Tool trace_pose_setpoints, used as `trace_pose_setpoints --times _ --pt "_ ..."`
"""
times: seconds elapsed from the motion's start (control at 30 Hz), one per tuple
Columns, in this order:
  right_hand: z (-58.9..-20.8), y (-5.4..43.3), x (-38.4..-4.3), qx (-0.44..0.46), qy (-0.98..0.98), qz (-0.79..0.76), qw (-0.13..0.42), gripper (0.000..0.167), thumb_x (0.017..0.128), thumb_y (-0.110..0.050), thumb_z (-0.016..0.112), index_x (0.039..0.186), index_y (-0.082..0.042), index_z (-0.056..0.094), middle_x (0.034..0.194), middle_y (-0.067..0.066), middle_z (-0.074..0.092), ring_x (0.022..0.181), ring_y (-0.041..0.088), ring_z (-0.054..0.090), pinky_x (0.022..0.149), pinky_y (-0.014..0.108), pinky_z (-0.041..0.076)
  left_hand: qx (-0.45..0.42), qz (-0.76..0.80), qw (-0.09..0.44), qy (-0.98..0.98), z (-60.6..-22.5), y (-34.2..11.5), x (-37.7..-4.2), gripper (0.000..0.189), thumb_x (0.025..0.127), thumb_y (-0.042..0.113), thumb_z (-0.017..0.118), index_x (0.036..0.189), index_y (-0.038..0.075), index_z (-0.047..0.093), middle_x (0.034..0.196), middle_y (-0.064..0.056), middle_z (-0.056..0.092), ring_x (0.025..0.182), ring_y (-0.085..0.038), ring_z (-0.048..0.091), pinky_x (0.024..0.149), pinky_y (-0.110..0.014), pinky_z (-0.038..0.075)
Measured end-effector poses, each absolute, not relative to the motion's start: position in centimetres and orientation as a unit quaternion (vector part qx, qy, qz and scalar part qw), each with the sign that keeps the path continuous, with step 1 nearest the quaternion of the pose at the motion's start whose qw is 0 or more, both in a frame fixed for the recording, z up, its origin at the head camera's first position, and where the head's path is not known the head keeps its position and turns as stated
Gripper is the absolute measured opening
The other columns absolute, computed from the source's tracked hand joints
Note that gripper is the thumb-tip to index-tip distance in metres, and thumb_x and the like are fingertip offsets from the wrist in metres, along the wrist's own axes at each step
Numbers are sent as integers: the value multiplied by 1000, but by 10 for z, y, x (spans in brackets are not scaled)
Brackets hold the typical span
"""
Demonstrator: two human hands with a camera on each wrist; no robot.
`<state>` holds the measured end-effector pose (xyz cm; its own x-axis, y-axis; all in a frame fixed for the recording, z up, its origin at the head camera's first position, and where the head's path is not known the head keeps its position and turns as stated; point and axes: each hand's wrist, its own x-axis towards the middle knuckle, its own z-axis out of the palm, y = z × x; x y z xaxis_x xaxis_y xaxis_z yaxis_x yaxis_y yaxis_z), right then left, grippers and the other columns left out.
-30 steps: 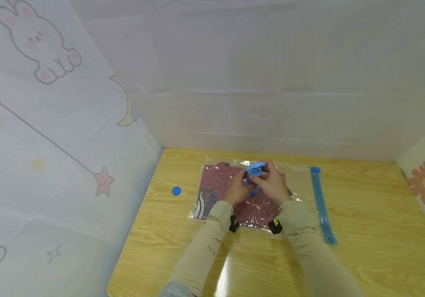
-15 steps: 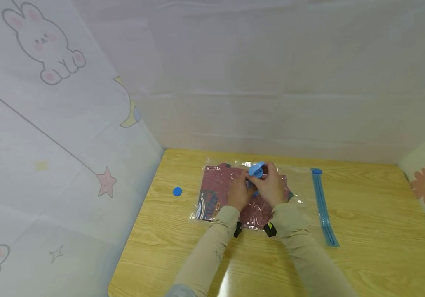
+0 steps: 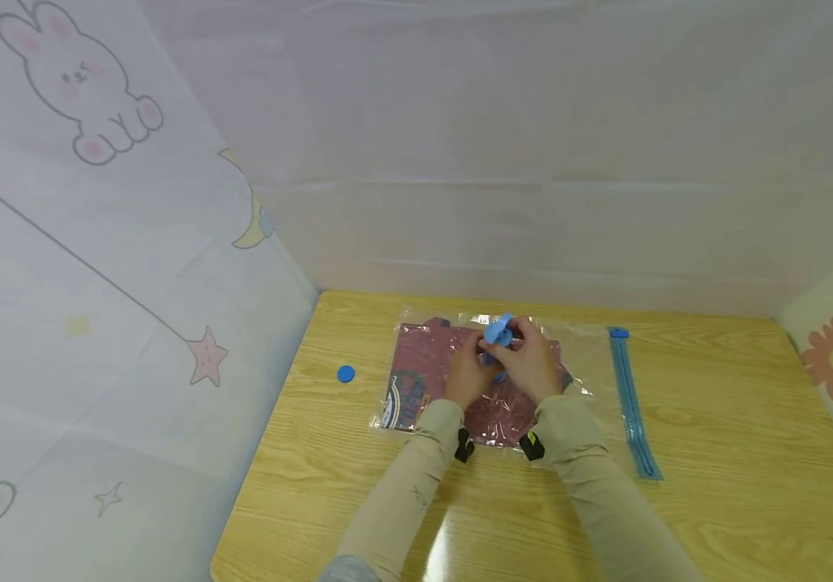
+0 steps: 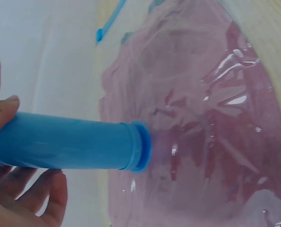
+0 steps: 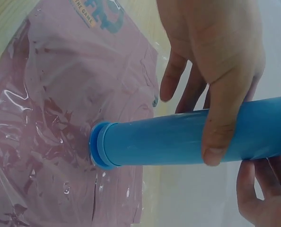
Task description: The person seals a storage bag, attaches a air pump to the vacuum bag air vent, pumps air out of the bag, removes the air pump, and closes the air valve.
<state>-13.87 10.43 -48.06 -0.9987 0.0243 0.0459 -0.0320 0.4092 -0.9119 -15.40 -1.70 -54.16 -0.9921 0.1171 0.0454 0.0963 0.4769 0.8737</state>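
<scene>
A blue hand pump [image 3: 498,330] stands on a clear storage bag [image 3: 591,356] with a folded dark-pink printed garment [image 3: 416,364] inside. In the left wrist view the flanged lower end of the pump [image 4: 69,142] meets the film over the garment. My left hand [image 3: 469,378] grips the barrel low down. Higher up, my right hand [image 3: 536,364] holds the pump near its top handle, thumb laid across the front. In the right wrist view, fingers wrap the barrel [image 5: 173,139] from both sides.
A round blue disc [image 3: 346,373] lies on the wooden table [image 3: 292,453], left of the bag. The bag's blue zip strip [image 3: 630,404] with its slider [image 3: 618,333] runs along the right end. Printed cloth walls [image 3: 460,226] rise behind and at both sides.
The pump's handle has turned from nearly crosswise to a steep slant. Both hands stay around the pump, with slight shifts. Bag and disc keep their places.
</scene>
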Motion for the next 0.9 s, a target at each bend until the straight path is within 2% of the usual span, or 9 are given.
trace_pose_setpoints --times 0.17,0.27,0.4,0.7,0.9 --pt "-481 104 -140 18 -841 539 39 47 85 -25 75 122 -3 56 122 19 50 111 36 57 94 48 51 60 528 47 846 -533 -23 -154 51 87 29 70 133 15 52 129 -11 61 122 -33 57 98 -48 49" --pt "-482 105 -140 37 -837 544 43 45 87 -20 73 123 0 55 120 21 45 112 36 53 99 49 49 70 523 51 848 -531 -25 -155 56 86 27 71 137 16 50 131 -12 60 123 -32 56 99 -47 48" --pt "-482 108 -141 60 -834 546 42 45 88 -13 71 127 2 56 124 22 47 114 39 52 102 51 46 86 520 46 849 -529 -27 -156 59 85 22 72 140 17 48 131 -12 60 122 -30 57 99 -43 49" --pt "-478 112 -139 73 -826 559 6 53 90 -7 65 140 -2 47 135 22 49 128 43 47 108 56 38 96 507 42 856 -529 -27 -157 58 86 21 70 140 16 48 134 -10 60 124 -25 57 101 -40 48" --pt "-477 112 -138 73 -827 557 10 56 90 -7 63 143 -4 44 139 22 48 130 42 47 109 54 38 92 510 44 854 -528 -26 -157 59 86 21 71 140 16 48 134 -10 59 122 -29 58 97 -39 50"
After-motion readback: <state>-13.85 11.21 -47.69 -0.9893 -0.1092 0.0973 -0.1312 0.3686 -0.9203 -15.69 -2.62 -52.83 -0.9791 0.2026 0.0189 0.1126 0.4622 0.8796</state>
